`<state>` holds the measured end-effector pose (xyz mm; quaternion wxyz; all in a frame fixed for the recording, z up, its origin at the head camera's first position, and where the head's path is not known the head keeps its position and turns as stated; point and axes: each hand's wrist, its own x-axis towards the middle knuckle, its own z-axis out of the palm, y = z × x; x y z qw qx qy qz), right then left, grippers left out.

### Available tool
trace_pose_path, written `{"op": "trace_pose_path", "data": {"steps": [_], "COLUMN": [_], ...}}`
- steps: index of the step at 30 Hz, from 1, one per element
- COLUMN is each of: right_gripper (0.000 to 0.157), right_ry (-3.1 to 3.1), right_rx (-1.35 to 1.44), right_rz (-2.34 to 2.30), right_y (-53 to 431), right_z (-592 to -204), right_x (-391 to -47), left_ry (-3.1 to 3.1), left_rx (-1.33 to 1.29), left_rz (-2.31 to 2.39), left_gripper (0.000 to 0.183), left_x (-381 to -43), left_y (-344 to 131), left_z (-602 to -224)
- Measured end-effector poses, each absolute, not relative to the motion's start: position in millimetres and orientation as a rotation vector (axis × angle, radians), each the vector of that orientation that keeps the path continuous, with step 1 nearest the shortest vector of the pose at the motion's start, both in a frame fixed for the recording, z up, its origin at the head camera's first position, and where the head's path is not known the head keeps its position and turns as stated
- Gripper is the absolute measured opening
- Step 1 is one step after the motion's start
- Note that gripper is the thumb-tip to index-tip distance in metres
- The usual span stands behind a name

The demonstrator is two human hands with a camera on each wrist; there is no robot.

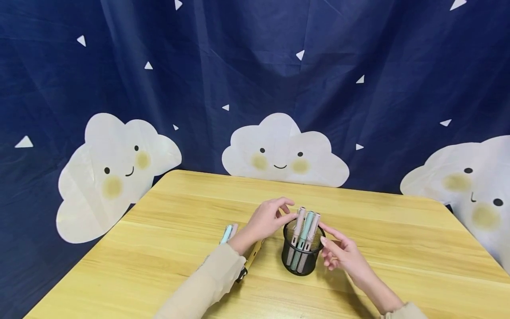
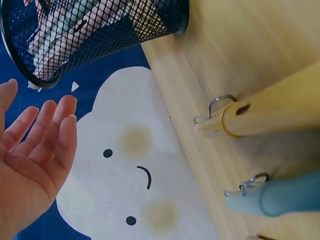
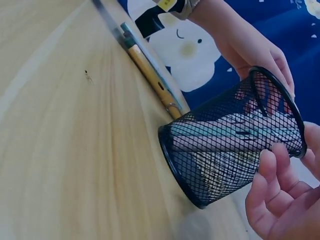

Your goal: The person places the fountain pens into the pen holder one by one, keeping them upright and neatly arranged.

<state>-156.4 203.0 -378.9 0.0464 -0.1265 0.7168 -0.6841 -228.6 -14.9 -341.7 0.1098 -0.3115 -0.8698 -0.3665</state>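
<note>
A black mesh pen holder [image 1: 303, 252] stands upright on the table, with two pale pink pens [image 1: 313, 226] and a green pen [image 1: 306, 227] leaning inside it. My right hand [image 1: 345, 256] is at the holder's right side, fingertips at its rim and wall, not wrapped round it. On the other side, my left hand [image 1: 268, 219] hovers by the rim with loosely bent fingers; in the left wrist view its palm shows nothing held. Whether its fingertips touch the rim or a pen is unclear.
Beneath and beside my left forearm lie a yellow pen [image 2: 275, 107], a light blue pen [image 2: 280, 196] and a pale lilac one [image 1: 234, 229], partly hidden by the sleeve. A dark blue curtain [image 1: 255, 66] with white clouds hangs behind the wooden table [image 1: 398, 252].
</note>
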Motion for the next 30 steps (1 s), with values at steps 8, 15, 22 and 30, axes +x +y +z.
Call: {"op": "trace_pose_path", "data": {"steps": [8,15,22,30], "right_gripper": [0.036,0.032,0.042,0.047], "right_ry": [2.171,2.176,2.198,2.16], "right_rx": [-0.461,-0.449,-0.363,-0.269], "right_rz": [-2.105,-2.115,-2.106,-2.157], "right_y": [208,207,203,202], "right_z": [-371,-367,-364,-365], "right_x": [-162,-164,-164,-165], "left_ry": [-2.57,-2.543,-2.529,-2.508], "left_rx": [-0.895,-0.88,-0.876,-0.846], "left_rz": [-1.117,-1.154,-1.172,-1.192], "left_gripper": [0.028,0.027,0.027,0.024], "left_x": [-228,-230,-234,-238], "left_y": [-26,-37,-44,-57], "left_z": [-341,-342,-345,-349]}}
